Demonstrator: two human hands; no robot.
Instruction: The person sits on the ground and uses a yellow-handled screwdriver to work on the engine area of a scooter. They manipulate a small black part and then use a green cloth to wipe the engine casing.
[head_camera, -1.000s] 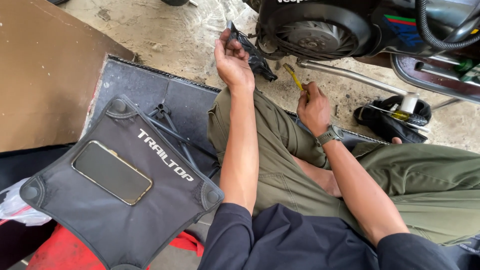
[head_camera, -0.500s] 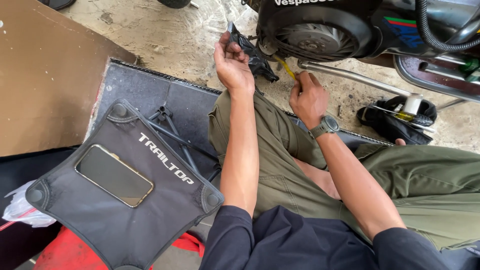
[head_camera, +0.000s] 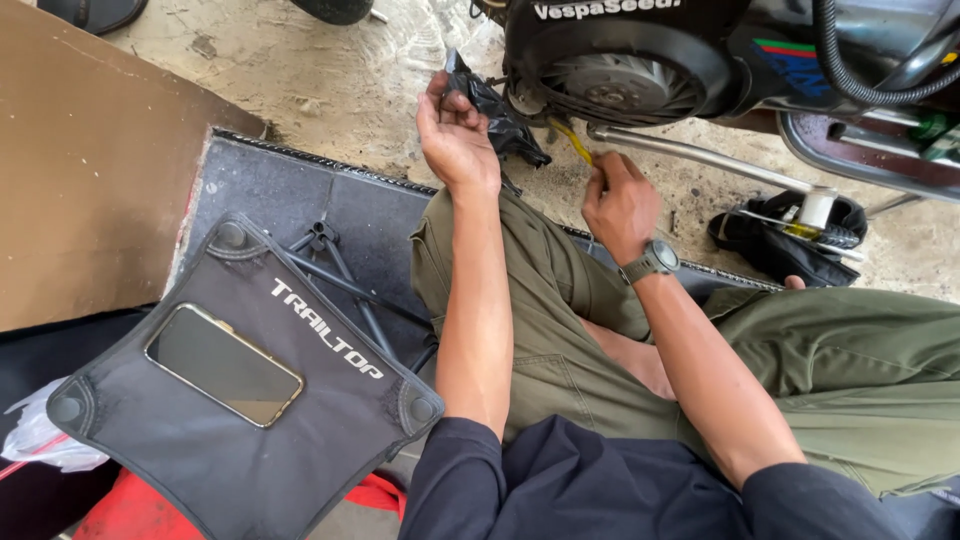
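Observation:
My left hand (head_camera: 455, 135) is raised at the scooter's engine side, its fingers closed on a crumpled black rag (head_camera: 495, 110) held against the round black engine cover (head_camera: 620, 75). To its right, my right hand (head_camera: 618, 200), with a grey watch on the wrist, grips a thin yellow-handled tool (head_camera: 572, 138) whose tip points up under the engine cover. I sit on the ground in olive trousers, legs folded beneath both arms.
A small black folding stool (head_camera: 240, 400) at lower left carries a phone (head_camera: 222, 364). A dark ribbed mat (head_camera: 290, 195) lies under it, a brown board (head_camera: 90, 170) to the left. A metal stand bar (head_camera: 700, 155) and a black bag with a small bottle (head_camera: 800, 225) lie at right.
My right hand has moved up and left, bringing the yellow tool in under the engine cover. My left hand stays on the black rag; the view has shifted slightly closer.

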